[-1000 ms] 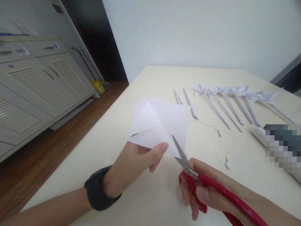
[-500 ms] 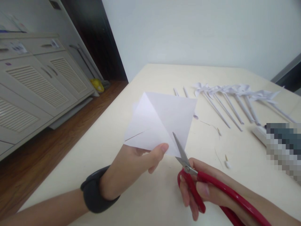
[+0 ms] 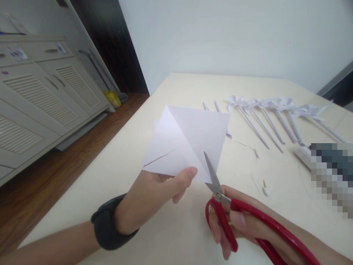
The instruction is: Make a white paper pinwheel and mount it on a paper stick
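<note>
Here, one paper square (image 3: 193, 136), one scissors (image 3: 220, 198), five pinwheels (image 3: 275, 106).

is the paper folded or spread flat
Spread, not folded: the paper shows as one open square with a diagonal crease and a slit from its left corner, pinched at its lower edge by the left hand.

- Bright, even, diffuse light fills the scene; the pale back wall (image 3: 234, 33) at 12 o'clock is near washed out.
- Shadows are faint and soft: a weak one lies on the cream surface (image 3: 176, 228) under the hands, at 6 o'clock.
- The dark doorway (image 3: 110, 48) at 11 o'clock is almost black, without detail.
- Wide-angle distortion bends and tilts the louvred cream cabinet (image 3: 35, 95) at 9 o'clock.
- A pixelated block (image 3: 332, 175) covers a patch at 3 o'clock.
- Focus is soft overall; the far white paper pinwheels (image 3: 275, 105) at 1 o'clock look slightly smeared.
</note>
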Motion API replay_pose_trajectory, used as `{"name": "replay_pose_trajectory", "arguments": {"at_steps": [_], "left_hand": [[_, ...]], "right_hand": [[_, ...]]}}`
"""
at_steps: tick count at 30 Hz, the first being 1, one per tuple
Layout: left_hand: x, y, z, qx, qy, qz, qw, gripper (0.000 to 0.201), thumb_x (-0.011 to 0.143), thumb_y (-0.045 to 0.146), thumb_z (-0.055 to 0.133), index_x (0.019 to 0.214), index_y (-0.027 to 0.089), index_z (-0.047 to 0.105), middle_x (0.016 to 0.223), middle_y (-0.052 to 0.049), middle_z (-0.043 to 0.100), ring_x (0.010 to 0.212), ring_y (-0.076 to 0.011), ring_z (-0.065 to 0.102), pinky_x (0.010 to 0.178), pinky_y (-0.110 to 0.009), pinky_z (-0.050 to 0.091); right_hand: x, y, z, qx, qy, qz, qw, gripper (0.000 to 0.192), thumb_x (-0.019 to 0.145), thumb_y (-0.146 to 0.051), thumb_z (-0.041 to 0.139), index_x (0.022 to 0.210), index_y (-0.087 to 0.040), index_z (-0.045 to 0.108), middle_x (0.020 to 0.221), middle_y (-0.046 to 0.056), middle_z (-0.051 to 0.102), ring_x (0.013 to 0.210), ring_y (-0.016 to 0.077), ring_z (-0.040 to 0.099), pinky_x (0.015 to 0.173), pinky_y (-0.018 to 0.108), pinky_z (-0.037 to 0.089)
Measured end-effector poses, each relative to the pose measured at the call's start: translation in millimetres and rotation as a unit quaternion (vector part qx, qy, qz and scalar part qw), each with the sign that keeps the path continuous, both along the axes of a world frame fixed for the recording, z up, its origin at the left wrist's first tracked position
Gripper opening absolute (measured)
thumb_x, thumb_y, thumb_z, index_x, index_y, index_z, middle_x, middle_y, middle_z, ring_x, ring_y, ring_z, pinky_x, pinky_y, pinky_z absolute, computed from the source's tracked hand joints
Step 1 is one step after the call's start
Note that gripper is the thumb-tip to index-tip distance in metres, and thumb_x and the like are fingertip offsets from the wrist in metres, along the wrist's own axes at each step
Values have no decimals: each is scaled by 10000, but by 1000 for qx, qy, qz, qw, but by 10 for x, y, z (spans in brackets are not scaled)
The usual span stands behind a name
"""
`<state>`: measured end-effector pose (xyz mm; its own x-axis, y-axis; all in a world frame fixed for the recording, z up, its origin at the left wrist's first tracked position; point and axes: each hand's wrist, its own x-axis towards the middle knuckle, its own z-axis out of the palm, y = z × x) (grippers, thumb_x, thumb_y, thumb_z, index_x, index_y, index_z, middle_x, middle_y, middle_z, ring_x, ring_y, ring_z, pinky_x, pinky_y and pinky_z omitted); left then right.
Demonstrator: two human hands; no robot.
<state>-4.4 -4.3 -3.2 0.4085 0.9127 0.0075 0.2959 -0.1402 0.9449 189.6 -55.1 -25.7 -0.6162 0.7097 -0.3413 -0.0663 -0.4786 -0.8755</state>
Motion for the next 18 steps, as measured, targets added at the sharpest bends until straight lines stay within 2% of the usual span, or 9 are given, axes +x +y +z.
{"name": "replay_pose_trajectory", "arguments": {"at_steps": [12, 18], "left_hand": [[6, 21, 17, -12, 21, -3, 1000, 444, 850, 302, 434, 440, 168, 330, 418, 56, 377, 436, -76, 423, 549, -204, 383], [19, 29, 52, -21, 31, -15, 999, 444, 845, 305, 436, 431, 169, 353, 423, 55, 384, 443, -79, 424, 555, -204, 382]], "right_hand": [[-19, -19, -2, 34, -11, -8, 999, 427, 758, -597, 442, 823, -179, 383, 735, 23, 490, 570, 118, 479, 561, 283, 375], [-19, -42, 30, 42, -46, -1, 998, 441, 758, -632, 394, 807, -194, 364, 713, 17, 479, 575, 126, 470, 603, 329, 419]]}}
